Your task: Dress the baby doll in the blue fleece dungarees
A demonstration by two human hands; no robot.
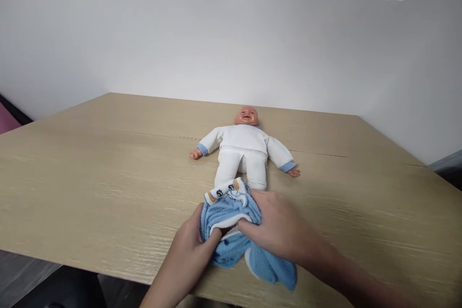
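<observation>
A baby doll [243,151] in white top and trousers lies on its back on the wooden table [90,173], head away from me, arms spread. A blue fleece garment [231,211] with white lining is bunched over its feet; a patterned sock [225,188] shows at its left leg. My left hand [191,250] is closed, pinching the garment's left edge. My right hand [277,226] is closed on the garment's right side, fingers gripping the white-lined opening. The doll's feet are hidden under the cloth.
A white partition wall [231,48] stands behind the table. The table's front edge [108,272] runs close to me, with dark floor below. A pink object [7,122] shows at the far left.
</observation>
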